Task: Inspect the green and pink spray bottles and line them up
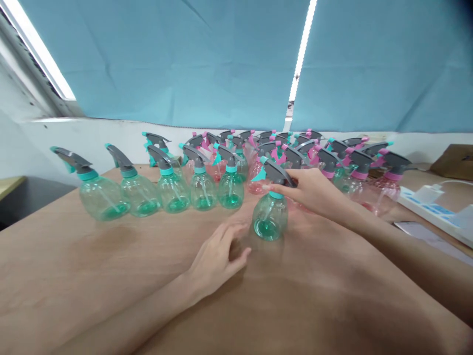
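Observation:
My right hand [308, 190] grips a green spray bottle [269, 219] by its neck and grey trigger head. The bottle is see-through, with a turquoise collar, trigger and nozzle, and looks upright, close to the tabletop; I cannot tell whether its base touches. To its left, my left hand [219, 254] is held low over the table with thumb and fingers apart and nothing between them. Beyond it several matching green spray bottles [173, 195] stand in a row to the left, nozzles pointing left.
Behind the row, pink and green spray bottles [358, 185] crowd together at the back and right. A white power strip [436, 207] with a plugged-in cable lies on the wooden table [111, 276] at right, near a flat pale device [428, 234] and a brown box [453, 161].

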Action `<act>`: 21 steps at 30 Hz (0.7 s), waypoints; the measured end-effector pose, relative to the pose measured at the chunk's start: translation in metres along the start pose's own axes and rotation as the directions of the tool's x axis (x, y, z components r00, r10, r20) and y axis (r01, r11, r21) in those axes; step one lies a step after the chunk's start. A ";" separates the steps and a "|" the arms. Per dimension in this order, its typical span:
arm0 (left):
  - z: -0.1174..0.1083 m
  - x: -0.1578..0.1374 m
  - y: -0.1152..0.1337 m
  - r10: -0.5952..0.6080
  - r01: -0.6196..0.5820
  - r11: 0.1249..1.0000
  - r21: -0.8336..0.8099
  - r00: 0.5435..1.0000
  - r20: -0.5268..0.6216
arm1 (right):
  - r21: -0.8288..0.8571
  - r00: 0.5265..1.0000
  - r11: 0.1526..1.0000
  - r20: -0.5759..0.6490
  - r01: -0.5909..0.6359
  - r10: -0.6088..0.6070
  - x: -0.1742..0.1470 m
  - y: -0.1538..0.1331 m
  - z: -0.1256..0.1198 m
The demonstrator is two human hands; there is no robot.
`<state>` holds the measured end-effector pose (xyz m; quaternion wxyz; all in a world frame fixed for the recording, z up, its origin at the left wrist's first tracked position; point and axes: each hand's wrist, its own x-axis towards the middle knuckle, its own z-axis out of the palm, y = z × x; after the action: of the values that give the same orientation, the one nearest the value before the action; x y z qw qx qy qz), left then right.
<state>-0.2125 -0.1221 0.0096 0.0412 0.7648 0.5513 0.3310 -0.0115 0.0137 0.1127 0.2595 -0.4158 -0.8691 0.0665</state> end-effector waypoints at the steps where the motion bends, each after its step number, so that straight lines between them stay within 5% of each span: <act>1: 0.002 0.002 0.001 -0.027 0.027 1.000 0.006 0.999 -0.022 | 0.008 1.000 1.000 0.006 0.018 -0.018 -0.005 -0.001 -0.003; 7: 0.027 0.026 0.021 -0.167 0.160 0.982 -0.103 0.984 -0.059 | 0.058 0.997 0.996 0.046 0.067 -0.070 -0.029 0.002 -0.016; 12: 0.052 0.051 0.043 -0.016 0.017 0.958 -0.287 1.000 0.003 | 0.170 0.993 0.982 0.073 0.078 -0.092 -0.040 0.016 -0.020; 21: 0.064 0.071 0.051 -0.040 0.102 0.930 -0.354 0.983 0.179 | 0.590 0.958 0.806 0.199 0.053 -0.208 -0.042 0.066 -0.019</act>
<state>-0.1233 -0.0606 0.0142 0.2397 0.7488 0.5030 0.3591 0.0651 0.0226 0.0904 0.2640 -0.2439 -0.8601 0.3620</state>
